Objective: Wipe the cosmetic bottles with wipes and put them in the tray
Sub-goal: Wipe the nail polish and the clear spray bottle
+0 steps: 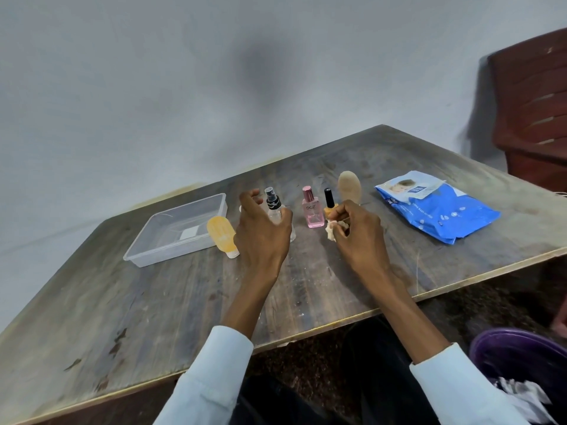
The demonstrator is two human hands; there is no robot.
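L hand (260, 231) half-curled round clear spray bottle (274, 207); R hand (357, 231) pinching crumpled wipe (331, 230); tray (147, 250) beyond L hand's left; pink bottle (313, 211) btwn hands.

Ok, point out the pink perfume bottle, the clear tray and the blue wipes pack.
pink perfume bottle (315, 213), head view, front of glass body
clear tray (135, 261), head view, near rim
blue wipes pack (441, 214), head view, middle of wrapper

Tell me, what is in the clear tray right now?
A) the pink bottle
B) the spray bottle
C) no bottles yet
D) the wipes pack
C: the tray holds no bottles; the pink bottle stands on the table, the left hand is at the spray bottle, and the wipes pack lies far right.
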